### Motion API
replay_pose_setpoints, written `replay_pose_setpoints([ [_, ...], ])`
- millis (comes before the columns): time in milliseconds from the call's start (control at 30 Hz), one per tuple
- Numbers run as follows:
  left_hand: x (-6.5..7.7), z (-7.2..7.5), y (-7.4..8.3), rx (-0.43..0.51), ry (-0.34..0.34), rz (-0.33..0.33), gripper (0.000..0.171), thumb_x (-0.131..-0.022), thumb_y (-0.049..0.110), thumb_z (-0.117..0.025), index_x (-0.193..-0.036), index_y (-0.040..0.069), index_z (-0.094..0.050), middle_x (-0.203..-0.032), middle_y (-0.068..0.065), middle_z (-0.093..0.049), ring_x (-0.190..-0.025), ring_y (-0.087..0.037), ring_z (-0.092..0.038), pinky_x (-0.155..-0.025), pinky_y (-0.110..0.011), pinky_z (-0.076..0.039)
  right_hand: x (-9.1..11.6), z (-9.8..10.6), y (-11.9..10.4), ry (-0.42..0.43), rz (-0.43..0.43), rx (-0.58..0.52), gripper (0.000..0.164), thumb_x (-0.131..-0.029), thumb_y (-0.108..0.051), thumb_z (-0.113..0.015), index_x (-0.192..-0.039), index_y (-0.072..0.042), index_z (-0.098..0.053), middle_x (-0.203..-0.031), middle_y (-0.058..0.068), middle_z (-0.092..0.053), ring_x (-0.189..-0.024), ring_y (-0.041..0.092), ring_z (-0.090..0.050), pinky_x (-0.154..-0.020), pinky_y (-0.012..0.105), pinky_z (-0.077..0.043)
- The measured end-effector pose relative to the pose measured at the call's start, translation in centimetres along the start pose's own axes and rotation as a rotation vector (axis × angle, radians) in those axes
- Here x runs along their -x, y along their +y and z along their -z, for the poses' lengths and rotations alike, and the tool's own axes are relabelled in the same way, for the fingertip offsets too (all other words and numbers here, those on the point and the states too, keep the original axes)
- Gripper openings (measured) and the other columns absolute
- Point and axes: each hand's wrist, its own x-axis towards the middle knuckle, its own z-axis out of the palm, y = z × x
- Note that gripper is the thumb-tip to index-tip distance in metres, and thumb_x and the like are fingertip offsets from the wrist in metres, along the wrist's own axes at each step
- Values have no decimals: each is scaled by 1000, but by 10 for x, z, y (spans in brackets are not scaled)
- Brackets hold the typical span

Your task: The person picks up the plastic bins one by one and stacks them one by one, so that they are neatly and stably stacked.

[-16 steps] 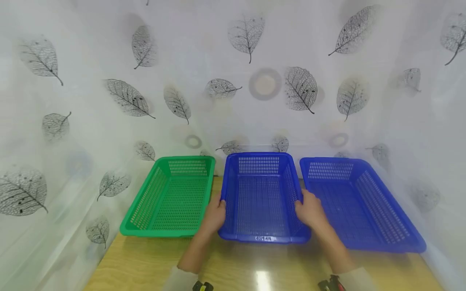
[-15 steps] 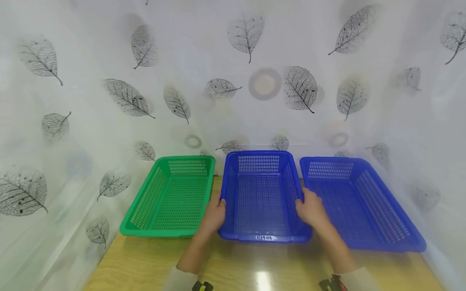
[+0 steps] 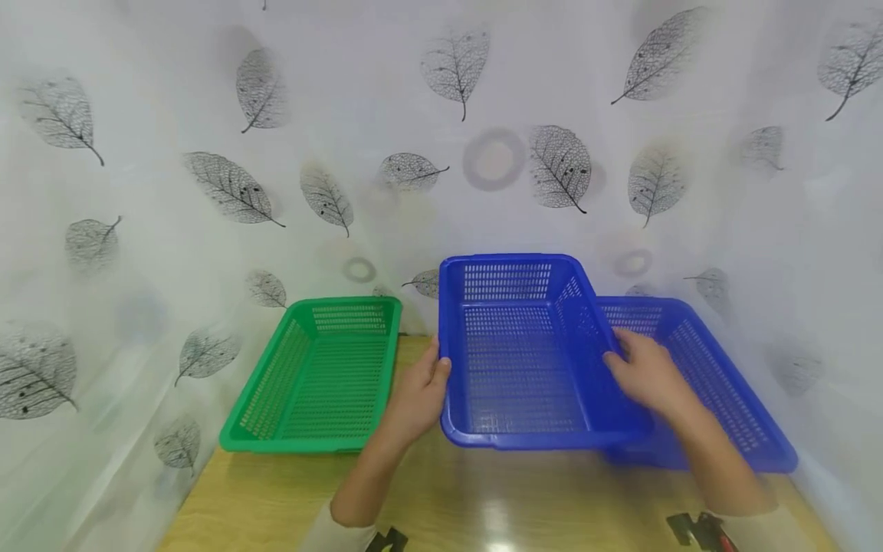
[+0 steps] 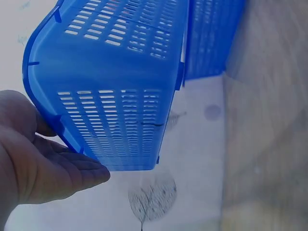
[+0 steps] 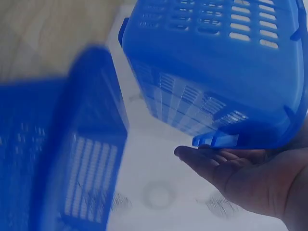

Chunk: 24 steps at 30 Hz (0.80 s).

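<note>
Head view: my left hand [image 3: 417, 395] and right hand [image 3: 645, 376] grasp the middle blue basket [image 3: 527, 360] by its sides; its right edge overlaps the right blue basket [image 3: 717, 383]; green basket [image 3: 320, 376] left.

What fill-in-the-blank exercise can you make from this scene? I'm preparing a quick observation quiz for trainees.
1. The person's left hand and right hand hold a ____ basket by its two long sides.
2. The held basket is lifted off the wooden table and partly overlaps the other blue basket on its ____ side.
3. The basket lying at the left of the row is ____.
4. All three baskets have nothing ____ them.

Missing words: blue; right; green; inside
</note>
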Motion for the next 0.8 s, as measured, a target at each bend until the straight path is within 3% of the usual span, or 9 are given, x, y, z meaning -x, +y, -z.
replay_pose_setpoints([
  [167, -9, -16, 15, -41, -45, -70, 54, -115, 23, -40, -165, 6, -30, -166, -13, -38, -153, -34, -38, -126, -52, -30, 0, 29, 23, 37, 46, 49, 54, -104, -8, -58, -146, 23, -42, -138, 47, -51, -127, 66, -50, -106, 75, -41],
  [367, -30, -54, 26, -57, -125, -143, 56, -115, 24, -37, -166, 3, -27, -169, -13, -32, -156, -29, -33, -129, -46, -25, -1, 57, 66, 81, 77, 133, 51, -103, -3, -55, -140, 29, -41, -136, 53, -45, -126, 72, -43, -105, 79, -35],
  [500, -42, -83, 30, -35, -145, -140, 56, -115, 24, -37, -166, 2, -26, -168, -12, -33, -155, -28, -35, -128, -44, -27, 1, 71, 88, 58, 38, 158, 49, -103, -2, -53, -139, 28, -41, -133, 54, -46, -122, 72, -44, -101, 80, -37],
  [633, -54, -109, 33, -82, -155, -145, 56, -116, 25, -37, -165, 0, -27, -169, -12, -32, -157, -26, -32, -128, -39, -26, 2, 81, 108, 58, 24, 185, 43, -101, -1, -54, -131, 28, -47, -121, 53, -54, -111, 72, -51, -93, 80, -43],
  [800, -63, -133, 43, -66, -155, -140, 55, -115, 23, -37, -163, -2, -30, -169, -15, -30, -158, -24, -28, -129, -36, -21, 2, 90, 132, 72, 34, 218, 39, -98, 0, -55, -124, 29, -50, -117, 54, -54, -108, 72, -50, -91, 81, -42],
])
